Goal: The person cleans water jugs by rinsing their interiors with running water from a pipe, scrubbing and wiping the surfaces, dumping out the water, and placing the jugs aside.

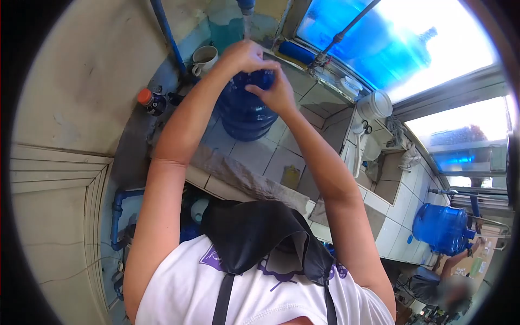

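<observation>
Nearest is a smooth, creased black apron (249, 230) over a white shirt (173, 287); past it, a rough grey cloth (244, 181) lies along the tiled edge in front of the ribbed, translucent blue jug (246, 111). The jug stands in the tiled basin (265, 154), its contents unclear. At its top, the left hand (244, 57) curls inward, its grasp hidden; the right hand (273, 89) has thumb and fingers spread apart. Left of the jug are an orange-capped bottle (151, 103) and a glossy white mug (205, 58); farther right, a white plastic bucket (375, 104).
</observation>
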Available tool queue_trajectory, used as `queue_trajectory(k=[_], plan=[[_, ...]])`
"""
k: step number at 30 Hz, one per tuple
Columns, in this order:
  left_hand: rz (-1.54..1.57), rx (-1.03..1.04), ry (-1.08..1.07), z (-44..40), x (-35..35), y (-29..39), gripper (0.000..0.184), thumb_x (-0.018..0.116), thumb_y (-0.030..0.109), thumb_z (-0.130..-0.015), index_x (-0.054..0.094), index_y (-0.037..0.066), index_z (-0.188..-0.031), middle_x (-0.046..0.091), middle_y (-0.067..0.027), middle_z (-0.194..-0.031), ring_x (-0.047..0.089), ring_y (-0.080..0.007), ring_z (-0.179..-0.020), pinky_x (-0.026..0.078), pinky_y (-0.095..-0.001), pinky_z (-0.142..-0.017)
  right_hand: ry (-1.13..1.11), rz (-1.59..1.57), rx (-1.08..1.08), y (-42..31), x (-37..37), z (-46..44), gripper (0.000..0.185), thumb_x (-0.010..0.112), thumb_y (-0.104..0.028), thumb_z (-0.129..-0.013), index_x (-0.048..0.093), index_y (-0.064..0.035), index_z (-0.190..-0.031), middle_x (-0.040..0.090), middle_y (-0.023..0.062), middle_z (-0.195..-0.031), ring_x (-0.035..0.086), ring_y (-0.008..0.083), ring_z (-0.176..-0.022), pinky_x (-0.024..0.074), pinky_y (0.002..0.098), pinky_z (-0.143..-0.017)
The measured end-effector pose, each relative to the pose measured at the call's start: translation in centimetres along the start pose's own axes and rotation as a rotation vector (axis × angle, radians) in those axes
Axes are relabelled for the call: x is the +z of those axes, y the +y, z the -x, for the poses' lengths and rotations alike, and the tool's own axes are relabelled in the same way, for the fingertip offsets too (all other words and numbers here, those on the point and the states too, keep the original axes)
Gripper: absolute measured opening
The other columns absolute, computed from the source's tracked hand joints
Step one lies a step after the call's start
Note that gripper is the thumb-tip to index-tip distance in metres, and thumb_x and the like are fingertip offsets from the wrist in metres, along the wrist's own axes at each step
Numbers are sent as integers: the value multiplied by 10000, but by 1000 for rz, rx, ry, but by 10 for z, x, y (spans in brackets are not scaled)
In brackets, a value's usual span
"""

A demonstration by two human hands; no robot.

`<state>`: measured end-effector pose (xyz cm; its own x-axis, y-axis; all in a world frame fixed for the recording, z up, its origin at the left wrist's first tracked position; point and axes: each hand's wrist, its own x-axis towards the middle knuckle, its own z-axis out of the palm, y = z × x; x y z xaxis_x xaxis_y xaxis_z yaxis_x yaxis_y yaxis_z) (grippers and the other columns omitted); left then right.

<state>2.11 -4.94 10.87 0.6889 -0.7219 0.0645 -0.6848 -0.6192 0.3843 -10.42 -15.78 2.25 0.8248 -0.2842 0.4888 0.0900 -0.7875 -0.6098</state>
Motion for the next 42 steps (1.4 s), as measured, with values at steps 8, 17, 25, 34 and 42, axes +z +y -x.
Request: queue_trajectory(k=[8,17,25,34,42], plan=[[233,261,211,-1,-25,-1,502,659,515,-857,670,39,-697,625,-59,-623,548,-139,-547,432,-297,-499,-115,-258,260,-33,44,-43,761,835,-398,-651,519,-28,-1236,636,201,-1125,596,375,-1084,480,401,-909],[1350,22,-146,-5,-20,6,291,671,341,-896,627,62,-966,523,31,-778,487,-78,-630,386,-222,-538,-489,-221,-119,-4,74,-61,681,823,-395,-660,583,-55,-1198,654,163,-1142,576,274,-1129,435,385,-970],[1507,106,-27,0,-4,-10,204,538,130,-883,585,22,-1050,526,-14,-839,518,-107,-754,433,-262,-627,-33,-343,280,-4,-2,-11,389,851,-292,-687,659,-43,-915,687,68,-858,636,188,-790,499,303,-770],[753,-516,496,38,161,-108,511,518,487,-931,612,-8,-1015,689,-151,-874,651,-274,-862,484,-399,-781,506,-1041,454,68,-165,32,140,676,-108,-826,667,1,-913,649,113,-984,610,212,-989,479,389,-932],[1623,-730,-465,82,172,-42,615,368,640,-926,592,75,-1023,633,-88,-786,558,-180,-519,371,-296,-413,613,-1382,292,88,-232,65,268,631,-255,-878,672,-24,-1007,654,125,-1101,555,301,-1143,378,486,-1065]])
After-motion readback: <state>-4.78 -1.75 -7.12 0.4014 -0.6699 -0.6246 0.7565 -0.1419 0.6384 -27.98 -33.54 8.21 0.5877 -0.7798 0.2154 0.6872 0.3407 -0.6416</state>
